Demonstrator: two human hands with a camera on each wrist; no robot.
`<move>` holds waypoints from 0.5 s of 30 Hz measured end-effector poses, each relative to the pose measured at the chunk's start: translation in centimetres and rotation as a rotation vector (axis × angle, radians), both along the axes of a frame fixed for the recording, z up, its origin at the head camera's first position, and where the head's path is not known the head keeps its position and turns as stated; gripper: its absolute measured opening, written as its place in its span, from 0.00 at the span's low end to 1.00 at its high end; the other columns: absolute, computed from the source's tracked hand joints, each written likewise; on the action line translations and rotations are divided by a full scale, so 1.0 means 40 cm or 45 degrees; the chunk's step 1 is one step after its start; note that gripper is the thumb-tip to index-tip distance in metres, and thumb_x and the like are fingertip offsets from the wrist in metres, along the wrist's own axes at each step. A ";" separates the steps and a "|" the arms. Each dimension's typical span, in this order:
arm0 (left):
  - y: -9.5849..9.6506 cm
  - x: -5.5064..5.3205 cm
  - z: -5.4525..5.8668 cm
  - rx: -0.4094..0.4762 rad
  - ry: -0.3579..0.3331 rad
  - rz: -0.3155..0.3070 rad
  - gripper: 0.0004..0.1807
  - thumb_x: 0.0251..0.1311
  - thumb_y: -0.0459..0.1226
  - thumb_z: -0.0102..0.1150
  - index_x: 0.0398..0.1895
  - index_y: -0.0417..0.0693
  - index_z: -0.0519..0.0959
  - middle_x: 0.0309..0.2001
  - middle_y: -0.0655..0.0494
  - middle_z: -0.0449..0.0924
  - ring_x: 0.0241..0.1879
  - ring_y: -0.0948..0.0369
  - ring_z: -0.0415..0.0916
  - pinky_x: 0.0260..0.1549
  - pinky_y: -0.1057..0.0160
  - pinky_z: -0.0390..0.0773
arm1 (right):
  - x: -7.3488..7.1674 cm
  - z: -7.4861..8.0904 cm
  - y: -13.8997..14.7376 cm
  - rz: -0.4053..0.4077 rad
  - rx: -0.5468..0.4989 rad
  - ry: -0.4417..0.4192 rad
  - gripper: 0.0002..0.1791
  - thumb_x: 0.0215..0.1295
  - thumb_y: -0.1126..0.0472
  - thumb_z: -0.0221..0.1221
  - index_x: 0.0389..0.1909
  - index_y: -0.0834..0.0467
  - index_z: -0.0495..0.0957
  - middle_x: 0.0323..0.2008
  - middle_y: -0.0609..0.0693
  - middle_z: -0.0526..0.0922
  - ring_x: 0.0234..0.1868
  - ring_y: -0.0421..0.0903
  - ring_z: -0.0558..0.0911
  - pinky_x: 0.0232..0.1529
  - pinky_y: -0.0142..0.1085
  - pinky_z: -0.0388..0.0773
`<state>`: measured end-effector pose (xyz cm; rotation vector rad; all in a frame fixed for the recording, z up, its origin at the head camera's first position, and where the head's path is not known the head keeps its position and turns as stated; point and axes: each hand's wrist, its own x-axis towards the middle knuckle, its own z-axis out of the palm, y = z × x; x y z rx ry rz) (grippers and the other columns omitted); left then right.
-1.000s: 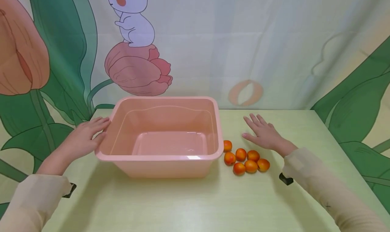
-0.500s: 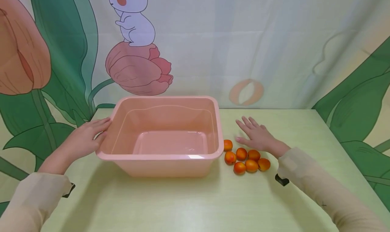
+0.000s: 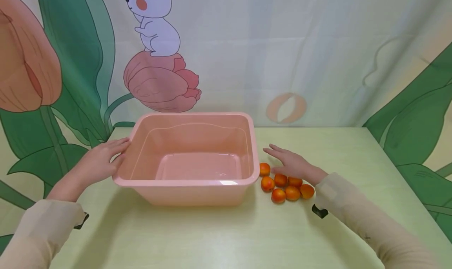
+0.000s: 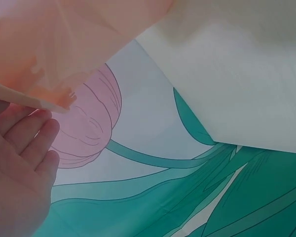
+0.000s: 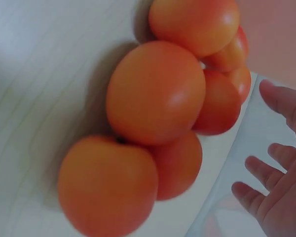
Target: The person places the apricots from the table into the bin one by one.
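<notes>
A pink plastic basin (image 3: 185, 194) with a flared rim stands left of the middle of the table, nothing inside it. At its left rim, my left hand (image 3: 100, 161) touches with extended fingers; the left wrist view shows the fingertips (image 4: 49, 129) against the underside of the rim (image 4: 39, 102). Several small, smooth orange-red fruits (image 3: 292, 193), which look like apricots, lie bunched beside the basin's right wall. My right hand (image 3: 294, 167) hovers just behind and above them, partly hiding the rear ones. Its fingers are spread loosely and hold nothing, as the right wrist view shows (image 5: 281, 182).
The pale green table (image 3: 212, 237) extends in front of the basin and to the right of the fruits. A curtain (image 3: 226, 57) printed with tulips and a white animal hangs directly behind the table's back edge.
My right hand has moved left and lower, from behind the fruits to just over the rear ones. The left hand stays at the basin's rim, and the fruits have not moved.
</notes>
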<state>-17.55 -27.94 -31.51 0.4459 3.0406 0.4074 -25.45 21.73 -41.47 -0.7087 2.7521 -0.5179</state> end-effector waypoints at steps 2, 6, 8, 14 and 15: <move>0.000 0.000 0.000 0.004 0.000 0.002 0.27 0.63 0.42 0.42 0.64 0.41 0.58 0.64 0.39 0.56 0.61 0.38 0.53 0.54 0.35 0.56 | -0.001 -0.003 -0.009 -0.002 -0.035 -0.020 0.34 0.57 0.54 0.56 0.65 0.47 0.57 0.67 0.55 0.53 0.65 0.58 0.57 0.58 0.60 0.58; 0.001 0.002 0.001 0.008 0.004 0.005 0.27 0.63 0.42 0.42 0.64 0.41 0.58 0.64 0.39 0.56 0.61 0.38 0.53 0.54 0.35 0.55 | -0.002 -0.010 -0.021 -0.045 -0.135 -0.100 0.31 0.57 0.59 0.56 0.63 0.45 0.60 0.65 0.52 0.58 0.65 0.55 0.58 0.60 0.58 0.56; 0.002 0.003 0.002 0.012 0.000 0.010 0.27 0.63 0.42 0.42 0.64 0.41 0.58 0.64 0.39 0.56 0.61 0.37 0.53 0.54 0.34 0.55 | -0.003 -0.016 -0.026 -0.066 -0.182 -0.153 0.30 0.58 0.60 0.56 0.62 0.43 0.61 0.64 0.50 0.60 0.65 0.54 0.59 0.60 0.57 0.57; 0.004 0.005 0.002 0.019 -0.014 0.025 0.27 0.63 0.42 0.42 0.64 0.42 0.57 0.65 0.40 0.55 0.61 0.37 0.52 0.53 0.33 0.54 | -0.018 -0.038 -0.039 -0.077 -0.202 -0.195 0.30 0.56 0.63 0.56 0.61 0.44 0.63 0.57 0.52 0.68 0.54 0.53 0.69 0.54 0.54 0.67; 0.004 0.005 0.002 0.018 -0.012 0.026 0.27 0.63 0.42 0.42 0.64 0.42 0.57 0.65 0.40 0.55 0.61 0.37 0.52 0.54 0.33 0.54 | -0.020 -0.041 -0.040 -0.088 -0.209 -0.213 0.30 0.56 0.64 0.56 0.61 0.44 0.63 0.56 0.52 0.68 0.53 0.53 0.70 0.54 0.53 0.68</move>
